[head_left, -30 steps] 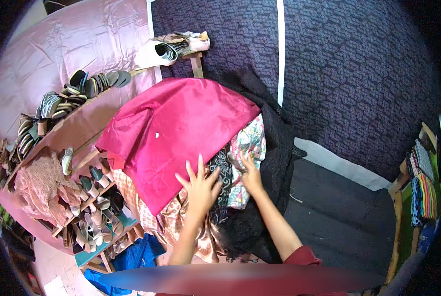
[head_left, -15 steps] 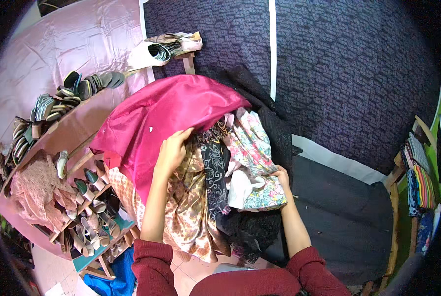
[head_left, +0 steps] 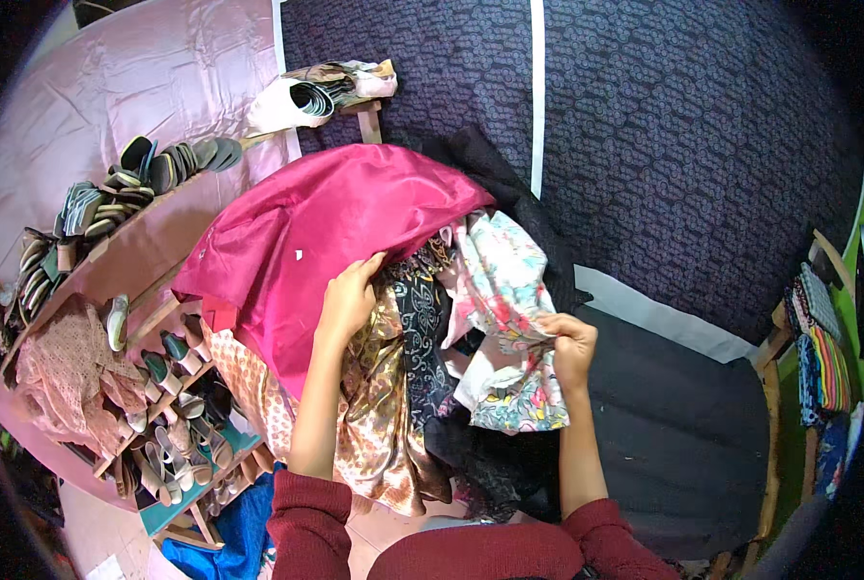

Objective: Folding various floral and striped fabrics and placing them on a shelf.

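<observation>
A magenta satin cloth (head_left: 355, 193) drapes over a heap of fabrics in the middle. My left hand (head_left: 350, 298) is closed at its lower edge, the fingertips gripping the fold. My right hand (head_left: 571, 344) pinches a white floral cloth (head_left: 509, 290) with pink, green and yellow print, lifting its right side. Between my hands lies a black patterned cloth (head_left: 418, 338). A shiny gold-brown cloth (head_left: 379, 425) hangs below my left forearm. Black lacy fabric (head_left: 485, 459) sits under the floral cloth's lower edge.
Shoe soles (head_left: 166, 169) line a slanted shelf at left, with heeled shoes (head_left: 176, 454) on a rack below. Pink lacy fabric (head_left: 70, 372) hangs beside them. Dark patterned cloth (head_left: 693, 145) covers the back, and folded cloths (head_left: 823, 358) stack at far right.
My right hand has turned, its knuckles now up, and drawn the floral cloth slightly right. The floral cloth has shifted and folded differently. My left hand stays almost in place.
</observation>
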Demonstrator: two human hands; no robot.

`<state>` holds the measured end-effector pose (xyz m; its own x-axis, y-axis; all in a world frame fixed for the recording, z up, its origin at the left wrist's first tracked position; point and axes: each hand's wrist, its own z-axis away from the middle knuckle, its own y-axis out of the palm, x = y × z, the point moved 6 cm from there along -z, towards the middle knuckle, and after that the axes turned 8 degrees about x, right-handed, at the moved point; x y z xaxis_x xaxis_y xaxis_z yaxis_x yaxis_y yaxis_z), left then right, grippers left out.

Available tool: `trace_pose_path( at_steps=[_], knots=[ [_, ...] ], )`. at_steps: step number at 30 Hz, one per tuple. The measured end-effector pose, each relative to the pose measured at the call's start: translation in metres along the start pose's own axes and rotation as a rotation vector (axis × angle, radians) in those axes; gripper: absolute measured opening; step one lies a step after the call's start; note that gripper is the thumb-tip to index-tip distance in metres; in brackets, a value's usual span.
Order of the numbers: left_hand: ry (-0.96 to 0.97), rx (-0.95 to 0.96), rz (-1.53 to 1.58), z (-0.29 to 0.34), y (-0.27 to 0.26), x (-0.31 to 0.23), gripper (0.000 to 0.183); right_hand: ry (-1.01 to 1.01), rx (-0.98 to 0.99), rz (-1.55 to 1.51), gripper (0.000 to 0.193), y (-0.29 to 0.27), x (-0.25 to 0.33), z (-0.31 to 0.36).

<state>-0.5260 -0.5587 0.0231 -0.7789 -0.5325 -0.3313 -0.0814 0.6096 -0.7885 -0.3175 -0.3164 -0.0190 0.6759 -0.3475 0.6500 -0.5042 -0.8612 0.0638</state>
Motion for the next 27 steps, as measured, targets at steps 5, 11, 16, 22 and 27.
trace_pose_path(
  at_steps=[5, 11, 16, 22, 27],
  knots=[
    [0.006, -0.063, -0.039, 0.002, 0.007, 0.009, 0.05, -0.022, -0.204, -0.073, 0.022, -0.038, 0.032, 0.005],
    [-0.087, -0.054, -0.103, 0.008, 0.007, 0.002, 0.043, -0.172, -0.283, -0.074, 0.018, -0.045, 0.083, 0.006],
    [-0.129, -0.051, -0.31, 0.019, 0.021, -0.042, 0.046, -0.35, -0.322, -0.003, 0.015, -0.066, 0.117, 0.016],
    [-0.166, -0.005, -0.286, 0.02, 0.035, -0.033, 0.056, -0.533, -0.357, 0.307, 0.008, -0.089, 0.176, 0.027],
    [-0.195, 0.031, -0.209, 0.021, 0.053, -0.034, 0.055, -0.592, -0.487, 0.447, 0.009, -0.156, 0.209, 0.055]
  ],
)
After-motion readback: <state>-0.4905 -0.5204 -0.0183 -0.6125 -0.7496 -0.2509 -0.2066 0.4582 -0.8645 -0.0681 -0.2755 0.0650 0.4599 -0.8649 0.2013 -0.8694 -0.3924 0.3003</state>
